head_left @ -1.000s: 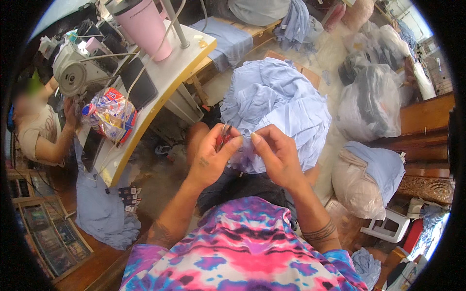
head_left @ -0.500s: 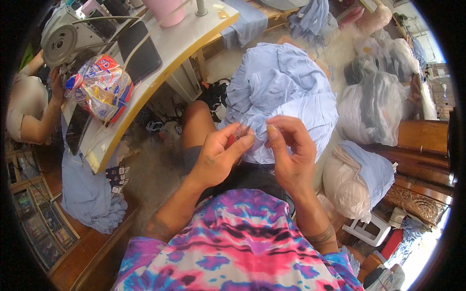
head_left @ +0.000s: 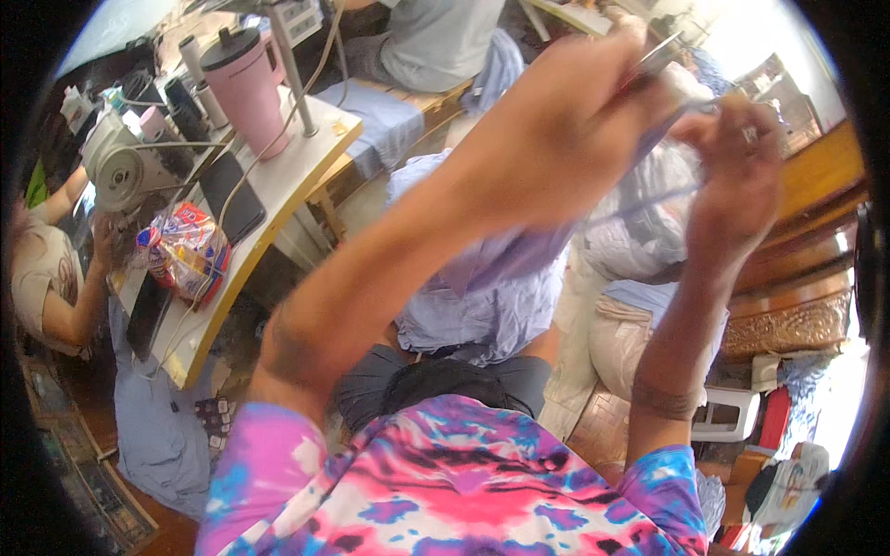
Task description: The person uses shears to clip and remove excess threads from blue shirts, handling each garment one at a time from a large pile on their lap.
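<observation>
Both of my hands are raised high, close to the camera. My left hand [head_left: 565,120] pinches a small metal tool, likely thread snips [head_left: 656,57], together with a fold of pale blue cloth [head_left: 491,287]. My right hand [head_left: 737,171] grips the same cloth a little to the right, and a taut strip of it runs between the two hands. The rest of the blue garment hangs down over my lap.
A sewing table [head_left: 278,195] on my left carries a sewing machine [head_left: 125,167], a pink tumbler [head_left: 246,88], a black phone [head_left: 232,195] and a snack bag [head_left: 185,250]. A person [head_left: 46,278] sits at far left, another [head_left: 436,37] ahead. Stuffed sacks [head_left: 621,334] and a wooden bench [head_left: 797,250] stand at right.
My hands have lifted from lap height up toward the camera, carrying the blue cloth with them. The view has tilted upward, showing more of the table and the person ahead.
</observation>
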Demonstrator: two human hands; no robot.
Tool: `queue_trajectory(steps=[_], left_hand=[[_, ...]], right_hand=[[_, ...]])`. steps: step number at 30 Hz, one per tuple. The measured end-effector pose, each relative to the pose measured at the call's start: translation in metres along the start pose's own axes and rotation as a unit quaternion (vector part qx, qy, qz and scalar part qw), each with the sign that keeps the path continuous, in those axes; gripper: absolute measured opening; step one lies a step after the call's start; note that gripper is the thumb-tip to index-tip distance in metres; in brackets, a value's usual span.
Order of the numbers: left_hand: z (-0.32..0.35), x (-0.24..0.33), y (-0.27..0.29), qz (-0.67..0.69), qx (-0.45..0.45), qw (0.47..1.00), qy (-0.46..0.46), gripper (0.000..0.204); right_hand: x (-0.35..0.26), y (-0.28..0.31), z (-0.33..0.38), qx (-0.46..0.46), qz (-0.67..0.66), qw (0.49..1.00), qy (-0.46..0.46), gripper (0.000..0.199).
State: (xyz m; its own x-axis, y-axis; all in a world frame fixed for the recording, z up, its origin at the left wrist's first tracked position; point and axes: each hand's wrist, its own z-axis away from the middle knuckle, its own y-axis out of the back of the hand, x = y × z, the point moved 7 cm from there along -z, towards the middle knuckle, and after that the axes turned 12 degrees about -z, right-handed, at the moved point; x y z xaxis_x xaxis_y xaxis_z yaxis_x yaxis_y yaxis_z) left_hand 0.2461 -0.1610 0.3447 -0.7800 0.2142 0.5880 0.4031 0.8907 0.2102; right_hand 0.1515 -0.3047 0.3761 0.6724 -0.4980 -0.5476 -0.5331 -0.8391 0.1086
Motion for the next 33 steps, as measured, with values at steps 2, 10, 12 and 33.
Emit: queue_trajectory(steps=[2, 10, 12, 33], left_hand=[[-0.044, 0.046, -0.023, 0.092, -0.085, 0.991, -0.054, 0.027], [-0.015, 0.109, -0.020, 0.081, -0.121, 0.985, -0.092, 0.027], [0.056, 0.041, -0.006, -0.019, -0.111, 0.994, -0.013, 0.018], [0.376, -0.141, -0.006, 0.253, 0.132, 0.756, 0.589, 0.013]], right_hand=[[-0.034, 0.046, -0.028, 0.034, 0.147, 0.987, 0.057, 0.024], [-0.121, 0.102, 0.031, 0.075, 0.088, 0.990, 0.085, 0.013], [-0.059, 0.035, 0.073, -0.114, 0.099, 0.987, -0.046, 0.013], [0.142, -0.115, 0.327, -0.190, -0.108, 0.833, -0.508, 0.026]])
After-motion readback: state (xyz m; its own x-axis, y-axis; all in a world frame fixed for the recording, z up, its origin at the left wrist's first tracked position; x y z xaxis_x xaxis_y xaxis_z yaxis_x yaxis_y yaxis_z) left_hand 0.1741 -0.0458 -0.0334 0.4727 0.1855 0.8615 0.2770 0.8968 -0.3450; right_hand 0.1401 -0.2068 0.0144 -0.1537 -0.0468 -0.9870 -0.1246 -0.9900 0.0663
